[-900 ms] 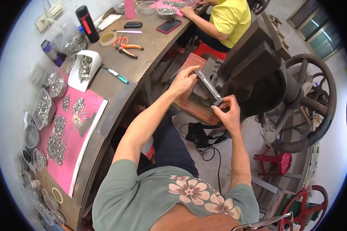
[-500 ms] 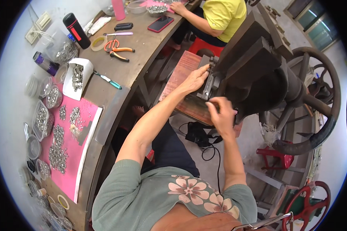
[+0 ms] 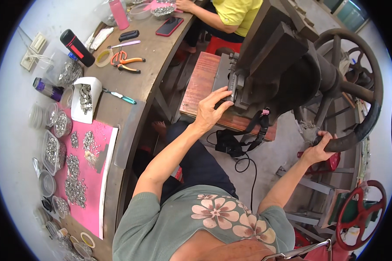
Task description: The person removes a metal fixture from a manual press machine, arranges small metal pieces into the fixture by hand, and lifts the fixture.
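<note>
My left hand (image 3: 211, 111) is at a hand press (image 3: 274, 56), its thumb and fingertips closing on the near end of a narrow grey metal bar (image 3: 233, 84). That bar lies along the press's dark metal base (image 3: 222, 71), which rests on a reddish wooden board (image 3: 200, 80). Whether a small part sits under the fingertips is hidden. My right hand (image 3: 320, 150) wraps round the lower rim of the press's large dark handwheel (image 3: 376, 104), beside a bundle of pale rag (image 3: 308, 132) tied to it.
To the left, a bench (image 3: 154, 48) carries a pink sheet (image 3: 89, 209) with heaps of small metal parts, a white scoop (image 3: 96, 82), orange-handled pliers (image 3: 130, 60) and a phone (image 3: 170, 26). A co-worker in yellow (image 3: 244, 15) sits beyond. A black strap and cable (image 3: 231, 145) hang below the board.
My right hand has moved from beside the press base out to the right and taken hold of the handwheel. My left hand has slid nearer along the bar. The whole view has shifted slightly.
</note>
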Available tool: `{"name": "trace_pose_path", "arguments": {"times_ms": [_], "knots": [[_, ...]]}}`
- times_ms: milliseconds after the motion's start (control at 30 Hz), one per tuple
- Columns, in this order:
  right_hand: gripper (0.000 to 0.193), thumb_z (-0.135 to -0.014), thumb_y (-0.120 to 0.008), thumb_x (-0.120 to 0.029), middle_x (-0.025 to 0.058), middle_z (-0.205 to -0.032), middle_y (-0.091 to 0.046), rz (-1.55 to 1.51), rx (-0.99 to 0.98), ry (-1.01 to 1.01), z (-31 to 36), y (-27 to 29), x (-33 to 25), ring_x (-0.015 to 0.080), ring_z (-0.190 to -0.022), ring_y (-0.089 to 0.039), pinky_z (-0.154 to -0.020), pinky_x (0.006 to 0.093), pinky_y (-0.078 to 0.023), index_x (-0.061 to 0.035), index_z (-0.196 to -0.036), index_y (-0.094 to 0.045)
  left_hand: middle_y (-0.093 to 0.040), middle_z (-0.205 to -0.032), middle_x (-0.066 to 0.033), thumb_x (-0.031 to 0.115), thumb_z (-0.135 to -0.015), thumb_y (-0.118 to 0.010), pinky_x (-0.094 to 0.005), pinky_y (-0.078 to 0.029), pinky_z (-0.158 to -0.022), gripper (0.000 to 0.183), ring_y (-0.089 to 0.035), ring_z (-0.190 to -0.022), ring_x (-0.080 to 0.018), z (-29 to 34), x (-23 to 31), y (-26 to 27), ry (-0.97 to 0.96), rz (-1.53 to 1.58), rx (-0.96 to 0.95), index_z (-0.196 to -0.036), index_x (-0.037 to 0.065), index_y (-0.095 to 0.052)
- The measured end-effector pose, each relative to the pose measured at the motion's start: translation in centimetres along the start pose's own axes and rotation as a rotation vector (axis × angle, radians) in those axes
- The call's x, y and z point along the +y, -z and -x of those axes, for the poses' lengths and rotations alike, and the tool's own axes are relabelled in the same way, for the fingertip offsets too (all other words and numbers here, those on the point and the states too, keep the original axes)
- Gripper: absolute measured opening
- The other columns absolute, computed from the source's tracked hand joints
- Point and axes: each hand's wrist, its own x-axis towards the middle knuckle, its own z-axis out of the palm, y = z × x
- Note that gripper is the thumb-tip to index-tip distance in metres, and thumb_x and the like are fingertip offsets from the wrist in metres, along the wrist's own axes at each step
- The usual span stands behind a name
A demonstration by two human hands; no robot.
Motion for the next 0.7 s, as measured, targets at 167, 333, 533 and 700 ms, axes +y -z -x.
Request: {"name": "trace_pose_path", "arguments": {"times_ms": [167,333,533,700], "knots": [[0.017,-0.093,-0.069,0.001,0.0093,-0.076,-0.06,-0.108,0.051,-0.164,-1.0,-0.1,-1.7,0.0156,-0.062,-0.059,-0.06,0.0305,-0.051,0.0038,-0.102,-0.054,-0.065,-0.134,-0.0178,0.019,-0.085,-0.08,-0.0388,-0.046,-0.106,0.052,-0.064,-0.123,-0.0287,0.2,-0.2,0.7,-0.023,0.008,-0.001,-0.132,0.004,-0.063],[0.021,-0.093,-0.073,-0.007,0.0081,-0.075,-0.058,0.052,-0.074,-0.224,-6.1,1.1,-5.4,0.0146,-0.059,-0.057,-0.055,0.0291,-0.049,0.0045,-0.1,-0.057,-0.051,-0.148,-0.0215,0.047,-0.079,-0.082,-0.0559,-0.022,-0.121,0.09,-0.04,-0.144,-0.0373,-1.0,-1.1,0.4,-0.033,-0.133,-0.026,-0.145,-0.004,-0.047],[0.028,-0.094,-0.072,-0.023,0.0047,-0.071,-0.053,0.232,-0.344,-0.266,-15.6,0.5,-8.9,0.0127,-0.057,-0.051,-0.056,0.0265,-0.04,0.0005,-0.097,-0.058,-0.041,-0.156,-0.0217,0.053,-0.077,-0.08,-0.0567,-0.013,-0.123,0.099,-0.028,-0.15,-0.0393,-2.7,-2.4,0.3,-0.029,-0.298,-0.29,-0.147,-0.006,-0.044],[0.035,-0.097,-0.069,-0.034,0.0049,-0.076,-0.055,0.328,-0.591,-0.217,-22.0,0.0,-8.6,0.012,-0.057,-0.05,-0.056,0.0257,-0.038,-0.0018,-0.094,-0.057,-0.041,-0.158,-0.0188,0.053,-0.078,-0.079,-0.0555,-0.011,-0.124,0.099,-0.026,-0.152,-0.0363,-4.2,-2.0,-0.6,-0.028,-0.314,-0.343,-0.15,-0.003,-0.042]]}}
